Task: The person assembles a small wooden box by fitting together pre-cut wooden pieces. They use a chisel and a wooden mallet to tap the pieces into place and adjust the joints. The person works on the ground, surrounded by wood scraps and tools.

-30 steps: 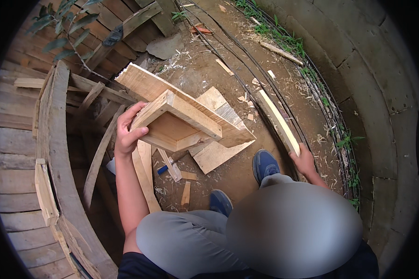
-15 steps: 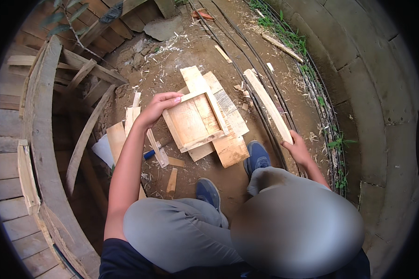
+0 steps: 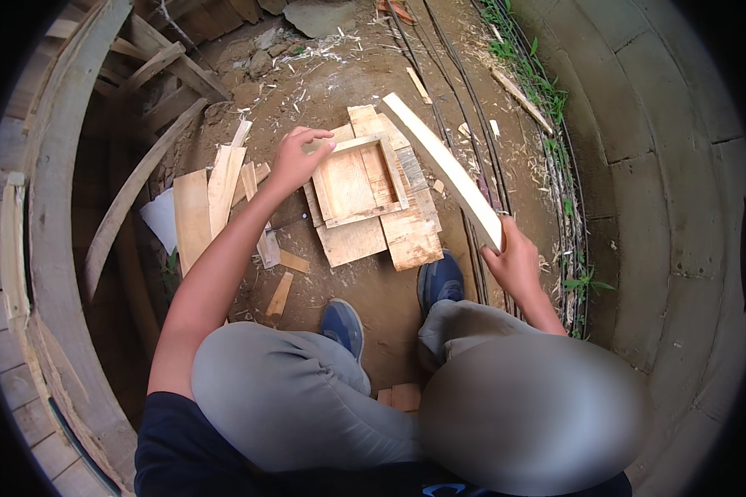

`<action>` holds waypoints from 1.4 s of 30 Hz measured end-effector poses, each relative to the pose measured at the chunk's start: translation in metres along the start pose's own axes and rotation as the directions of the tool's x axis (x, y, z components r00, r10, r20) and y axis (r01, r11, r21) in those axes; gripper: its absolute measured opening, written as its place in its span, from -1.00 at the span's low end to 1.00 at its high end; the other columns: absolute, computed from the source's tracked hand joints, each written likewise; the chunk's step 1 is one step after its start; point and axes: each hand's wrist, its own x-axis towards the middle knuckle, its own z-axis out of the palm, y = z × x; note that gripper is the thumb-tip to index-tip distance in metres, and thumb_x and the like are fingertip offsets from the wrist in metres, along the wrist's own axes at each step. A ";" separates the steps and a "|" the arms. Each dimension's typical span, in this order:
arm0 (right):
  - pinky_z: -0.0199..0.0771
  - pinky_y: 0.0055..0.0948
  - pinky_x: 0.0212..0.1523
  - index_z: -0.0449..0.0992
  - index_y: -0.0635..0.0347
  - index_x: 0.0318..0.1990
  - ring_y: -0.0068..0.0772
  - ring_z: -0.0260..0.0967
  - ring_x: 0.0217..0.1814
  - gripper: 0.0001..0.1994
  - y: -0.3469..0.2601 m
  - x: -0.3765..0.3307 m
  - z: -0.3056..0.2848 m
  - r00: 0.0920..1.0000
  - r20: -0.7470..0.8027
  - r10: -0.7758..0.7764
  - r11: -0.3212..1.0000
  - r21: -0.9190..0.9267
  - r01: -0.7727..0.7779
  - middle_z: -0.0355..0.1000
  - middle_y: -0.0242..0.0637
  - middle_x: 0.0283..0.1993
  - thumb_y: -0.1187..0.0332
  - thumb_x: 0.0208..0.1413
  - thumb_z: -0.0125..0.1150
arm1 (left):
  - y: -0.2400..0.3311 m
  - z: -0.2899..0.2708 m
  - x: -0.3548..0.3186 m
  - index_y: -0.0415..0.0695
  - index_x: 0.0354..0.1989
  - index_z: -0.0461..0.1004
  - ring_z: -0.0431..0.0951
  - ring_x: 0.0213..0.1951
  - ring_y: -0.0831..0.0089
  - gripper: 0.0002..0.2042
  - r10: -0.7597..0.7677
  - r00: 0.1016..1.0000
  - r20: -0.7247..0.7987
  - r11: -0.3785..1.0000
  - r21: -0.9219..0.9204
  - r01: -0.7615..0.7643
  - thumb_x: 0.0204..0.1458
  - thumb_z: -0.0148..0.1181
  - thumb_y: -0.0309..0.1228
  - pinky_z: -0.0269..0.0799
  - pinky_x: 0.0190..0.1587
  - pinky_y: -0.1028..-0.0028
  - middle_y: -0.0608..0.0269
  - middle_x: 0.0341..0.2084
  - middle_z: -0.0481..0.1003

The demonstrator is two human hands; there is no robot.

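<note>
My right hand (image 3: 518, 261) is closed round the near end of a long pale wooden slat (image 3: 448, 170), which slants up and left, raised over the ground. My left hand (image 3: 297, 159) is at the upper left corner of a shallow square wooden frame (image 3: 360, 217), its thumb and fingers apart. Whether its fingertips still touch the corner I cannot tell. The frame lies on several rough boards (image 3: 410, 240) stacked crosswise on the ground in front of my shoes.
Loose wood offcuts (image 3: 192, 207) and a white sheet (image 3: 161, 219) lie left of the frame. Black cables (image 3: 464, 91) run along the ground on the right, before a block wall (image 3: 663, 166). A curved timber structure (image 3: 54, 207) borders the left. Wood shavings litter the dirt.
My right hand has lifted the slat off the ground beside the cables and brought it left, nearer the frame. My left hand has loosened from the frame's corner. The view has shifted.
</note>
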 end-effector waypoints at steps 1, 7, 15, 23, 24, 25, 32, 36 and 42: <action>0.48 0.02 -0.17 0.38 0.16 -0.03 0.28 0.50 -0.14 -0.59 -0.006 0.006 -0.002 1.000 -0.005 -0.019 0.998 -0.055 0.019 0.53 0.14 -0.19 0.36 -0.03 0.38 | 0.000 0.004 -0.003 0.03 -0.02 0.64 0.53 -0.03 0.24 -0.69 -0.029 1.000 -0.009 0.999 -0.042 0.029 0.11 0.32 -0.16 0.42 0.11 0.28 0.18 -0.09 0.54; 0.64 -0.04 -0.34 0.42 0.17 -0.01 0.00 0.62 -0.38 -0.62 -0.001 0.048 -0.013 0.999 -0.049 -0.023 0.972 -0.233 0.011 0.60 0.02 -0.35 0.38 0.02 0.39 | -0.006 0.006 0.005 -0.21 -0.08 0.51 0.55 -0.16 0.36 -0.79 -0.119 0.915 -0.385 0.960 -0.279 0.008 0.19 0.19 -0.38 0.46 -0.01 0.37 0.13 -0.20 0.54; 0.52 -0.22 -0.52 0.31 0.20 0.07 -0.20 0.52 -0.54 -0.69 -0.011 0.062 0.023 0.988 0.150 0.036 0.829 -0.556 0.054 0.55 -0.04 -0.43 0.50 0.17 0.05 | -0.020 -0.047 0.016 -0.19 -0.21 0.33 0.45 -0.24 0.20 -0.89 -0.144 0.470 -0.871 0.985 -0.171 -0.016 0.10 0.05 -0.52 0.34 -0.08 0.23 0.12 -0.32 0.42; 0.49 0.15 -0.23 0.25 0.13 -0.16 0.27 0.53 -0.27 -0.72 0.009 0.071 0.009 0.984 -0.009 -0.176 0.929 -0.331 0.164 0.54 0.10 -0.35 0.43 0.04 0.23 | 0.006 -0.056 -0.003 -0.19 -0.21 0.34 0.42 -0.26 0.32 -0.89 -0.211 0.845 -0.491 0.943 -0.330 0.043 0.15 0.08 -0.46 0.37 -0.10 0.34 0.15 -0.28 0.41; 0.49 0.15 -0.22 0.28 0.14 -0.16 0.29 0.52 -0.25 -0.69 0.005 0.071 0.005 0.980 -0.064 -0.189 0.944 -0.286 0.164 0.55 0.11 -0.34 0.41 0.01 0.30 | 0.010 -0.048 -0.004 -0.20 -0.15 0.34 0.44 -0.21 0.30 -0.82 -0.226 0.890 -0.396 0.940 -0.329 0.092 0.14 0.11 -0.41 0.39 -0.05 0.32 0.12 -0.22 0.42; 0.49 0.15 -0.21 0.28 0.14 -0.16 0.29 0.52 -0.24 -0.69 0.000 0.069 -0.001 0.984 -0.079 -0.158 0.955 -0.266 0.132 0.55 0.12 -0.33 0.41 0.01 0.30 | 0.015 -0.040 -0.005 -0.21 -0.10 0.35 0.46 -0.15 0.27 -0.76 -0.242 0.923 -0.298 0.936 -0.324 0.141 0.14 0.14 -0.36 0.40 0.00 0.31 0.09 -0.16 0.43; 0.51 0.12 -0.15 0.32 0.18 -0.15 0.31 0.53 -0.18 -0.69 0.012 0.044 0.011 0.999 -0.035 -0.027 0.982 -0.190 0.020 0.56 0.17 -0.30 0.36 0.02 0.32 | 0.031 -0.001 -0.022 -0.36 0.29 0.05 0.36 0.27 0.02 -0.20 -0.442 0.893 0.086 0.894 -0.042 0.447 0.04 0.30 -0.08 0.33 0.28 0.21 -0.27 0.23 0.27; 0.49 0.12 -0.18 0.34 0.15 -0.17 0.27 0.53 -0.22 -0.69 0.031 0.030 0.027 0.999 0.007 -0.050 0.976 -0.210 0.050 0.55 0.09 -0.31 0.34 -0.01 0.34 | 0.033 -0.008 -0.031 -0.33 -0.07 0.32 0.59 -0.19 0.18 -0.39 -0.519 0.800 0.300 0.851 0.092 0.518 0.03 0.31 0.03 0.51 -0.09 0.24 -0.12 -0.20 0.49; 0.51 0.01 -0.28 0.44 0.09 -0.09 0.15 0.54 -0.28 -0.67 0.048 -0.008 0.022 0.957 -0.165 -0.239 0.969 -0.099 0.225 0.55 -0.06 -0.32 0.42 -0.04 0.36 | 0.018 -0.001 -0.048 -0.21 -0.36 0.41 0.53 -0.58 0.43 -0.51 -0.480 0.822 0.306 0.876 0.119 0.467 0.28 -0.10 0.04 0.43 -0.48 0.33 0.19 -0.56 0.50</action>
